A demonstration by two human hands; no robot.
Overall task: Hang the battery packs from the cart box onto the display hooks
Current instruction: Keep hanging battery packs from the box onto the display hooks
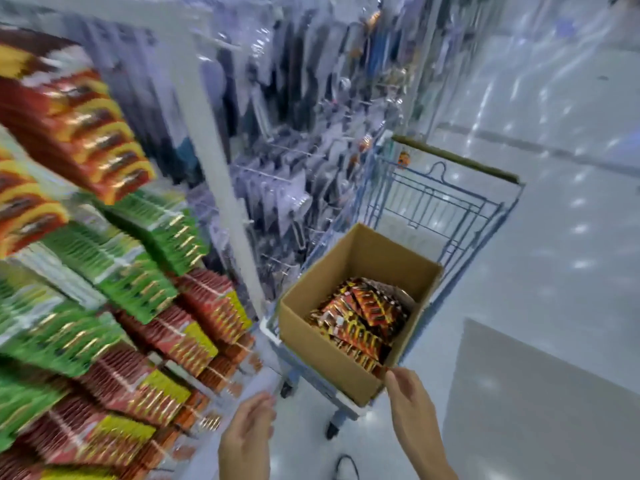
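The display wall [104, 237] fills the left half of the frame, with many rows of hanging packs in red, green and yellow; motion blur makes them impossible to count. One blue wire cart [446, 202] stands at the centre right on the pale floor. One open cardboard box [322, 337] sits on the cart's near end. Inside it lies a heap of red and black battery packs [360, 323], too overlapped to count. At the bottom centre are two hands. The left hand [247, 441] is blurred, fingers loosely bent, and I cannot tell if it holds something. The right hand [412, 407] pinches the near corner of the box.
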